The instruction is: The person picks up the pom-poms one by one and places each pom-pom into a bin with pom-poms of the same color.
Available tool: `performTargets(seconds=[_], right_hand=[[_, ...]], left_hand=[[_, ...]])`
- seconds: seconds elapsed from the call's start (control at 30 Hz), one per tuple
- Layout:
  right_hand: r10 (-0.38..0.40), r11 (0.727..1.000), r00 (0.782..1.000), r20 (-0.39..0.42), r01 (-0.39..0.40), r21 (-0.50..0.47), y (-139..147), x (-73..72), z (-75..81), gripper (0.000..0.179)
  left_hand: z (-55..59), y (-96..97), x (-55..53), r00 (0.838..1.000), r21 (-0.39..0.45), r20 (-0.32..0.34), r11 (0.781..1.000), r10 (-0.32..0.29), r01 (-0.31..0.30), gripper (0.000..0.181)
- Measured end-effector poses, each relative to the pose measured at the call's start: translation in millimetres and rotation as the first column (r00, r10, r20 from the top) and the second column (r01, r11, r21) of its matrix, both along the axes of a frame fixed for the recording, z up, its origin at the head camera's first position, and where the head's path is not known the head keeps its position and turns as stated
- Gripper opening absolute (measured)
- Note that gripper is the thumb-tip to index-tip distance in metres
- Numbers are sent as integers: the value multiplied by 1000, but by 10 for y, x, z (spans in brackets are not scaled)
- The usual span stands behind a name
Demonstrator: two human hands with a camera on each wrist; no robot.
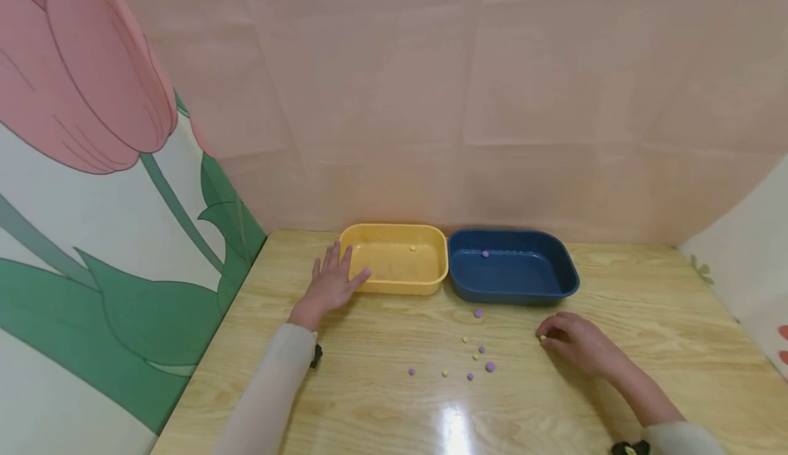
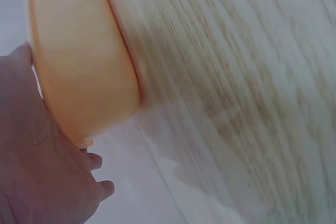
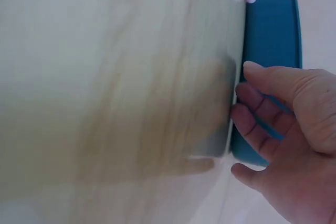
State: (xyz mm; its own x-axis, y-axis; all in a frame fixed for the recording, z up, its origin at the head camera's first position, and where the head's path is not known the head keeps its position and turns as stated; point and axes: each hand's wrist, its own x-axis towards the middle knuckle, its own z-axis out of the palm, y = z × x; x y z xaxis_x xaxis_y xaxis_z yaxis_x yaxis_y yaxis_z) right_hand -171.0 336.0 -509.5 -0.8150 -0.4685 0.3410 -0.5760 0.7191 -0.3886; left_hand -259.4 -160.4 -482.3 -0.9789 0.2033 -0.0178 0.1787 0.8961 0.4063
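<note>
My left hand [image 1: 330, 284] rests with spread fingers on the left end of the yellow tray [image 1: 394, 289]; in the left wrist view the fingers lie along its rim [image 2: 84, 141]. A small yellow ball [image 1: 413, 248] lies inside that tray. The blue tray [image 1: 514, 299] stands right beside it and contains a small purple ball [image 1: 485, 254]. In front of the blue tray's right end, my right hand [image 1: 579, 343] pinches another yellow ball [image 1: 542, 337] between thumb and fingertips. That ball does not show in the right wrist view.
Several small purple balls [image 1: 490, 367] and yellow balls [image 1: 445, 373] are scattered on the wooden table [image 1: 357, 407] between the hands. One purple ball [image 1: 478, 313] sits close to the blue tray's front. A pinkish wall covering [image 1: 468, 99] rises behind the trays.
</note>
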Motion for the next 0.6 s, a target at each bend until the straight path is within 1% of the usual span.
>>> performTargets(seconds=[0.1, 0.23, 0.4, 0.53, 0.6], right_hand=[[-21, 1000, 999, 37, 22, -21, -71, 17, 58, 23], [-47, 999, 996, 75, 47, -8, -182, 24, 149, 21], [-39, 999, 992, 122, 38, 5, -343, 16, 309, 16], [-50, 999, 987, 155, 50, 4, -486, -11, 432, 14], [-49, 999, 987, 153, 50, -6, -552, -34, 477, 13]], left_hand=[[-9, 11, 3, 1000, -32, -18, 999, -8, 8, 83], [-13, 15, 4, 999, -46, -40, 999, -18, 16, 87], [-17, 10, 6, 999, -55, -40, 998, -17, 15, 90], [-15, 6, 14, 999, -60, -32, 998, -14, 12, 92], [-7, 8, 17, 1000, -63, -27, 998, -12, 10, 92]])
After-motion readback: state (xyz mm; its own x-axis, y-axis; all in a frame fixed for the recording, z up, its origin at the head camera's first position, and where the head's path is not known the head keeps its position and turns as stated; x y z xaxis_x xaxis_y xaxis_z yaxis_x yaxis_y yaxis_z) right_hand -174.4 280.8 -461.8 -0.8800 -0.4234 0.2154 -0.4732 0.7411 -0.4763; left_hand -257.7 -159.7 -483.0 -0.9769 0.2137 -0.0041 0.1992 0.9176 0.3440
